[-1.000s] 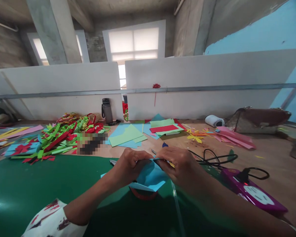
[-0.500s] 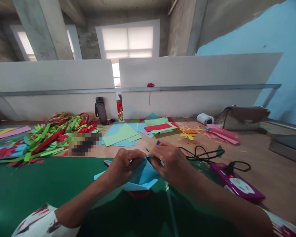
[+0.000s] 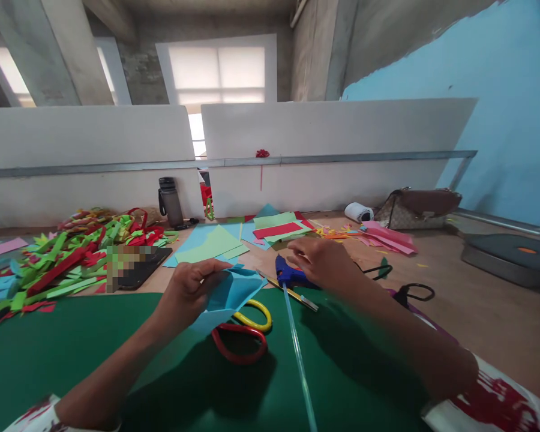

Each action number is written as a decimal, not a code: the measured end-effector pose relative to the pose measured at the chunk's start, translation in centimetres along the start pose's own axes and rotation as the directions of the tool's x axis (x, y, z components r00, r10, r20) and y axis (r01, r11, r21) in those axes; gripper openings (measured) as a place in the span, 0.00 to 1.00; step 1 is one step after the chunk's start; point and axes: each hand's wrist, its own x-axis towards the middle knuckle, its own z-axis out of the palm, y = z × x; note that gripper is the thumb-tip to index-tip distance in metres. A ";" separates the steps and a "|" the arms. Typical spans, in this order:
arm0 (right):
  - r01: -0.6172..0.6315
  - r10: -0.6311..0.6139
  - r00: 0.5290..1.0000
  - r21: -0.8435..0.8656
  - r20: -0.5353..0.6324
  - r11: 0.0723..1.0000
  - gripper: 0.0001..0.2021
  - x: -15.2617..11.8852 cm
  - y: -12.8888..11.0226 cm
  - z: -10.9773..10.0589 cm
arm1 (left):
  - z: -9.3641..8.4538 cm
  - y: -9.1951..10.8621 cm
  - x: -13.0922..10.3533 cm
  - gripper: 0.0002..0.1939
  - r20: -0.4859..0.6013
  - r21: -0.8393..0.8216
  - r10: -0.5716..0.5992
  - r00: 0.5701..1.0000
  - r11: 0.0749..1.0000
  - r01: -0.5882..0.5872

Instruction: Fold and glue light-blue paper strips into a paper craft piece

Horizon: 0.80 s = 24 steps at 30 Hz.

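Note:
My left hand (image 3: 191, 291) pinches a folded light-blue paper piece (image 3: 234, 294) by its upper left edge, its pocket side facing me. Just over a blue glue gun (image 3: 292, 275) hovers my right hand (image 3: 321, 261), fingers loosely bent and apart, with nothing seen in them. A long clear glue stick (image 3: 297, 342) runs from the gun toward me. Below the paper lie scissors with one red and one yellow handle (image 3: 243, 345); their blades are hidden. Beside the gun rests a slim cutter-like tool (image 3: 305, 302).
Cut paper strips (image 3: 72, 258) are heaped at left near a black phone (image 3: 144, 269) and a bottle (image 3: 171, 204). Coloured sheets (image 3: 216, 243) lie at the back. At right are a purple power strip (image 3: 436, 324), partly behind my arm, a black cable (image 3: 380, 271) and a handbag (image 3: 425, 207).
My right hand has let go of the blue paper and moved right and up to the glue gun. My left hand has carried the paper left, uncovering the scissors. The view has turned slightly right.

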 end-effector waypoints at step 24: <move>-0.130 0.143 0.985 -0.132 0.094 0.983 0.11 1.4 1.6 5.4 | 0.2 -0.6 0.1 0.11 -0.097 -0.252 -0.096 0.991 0.965 0.069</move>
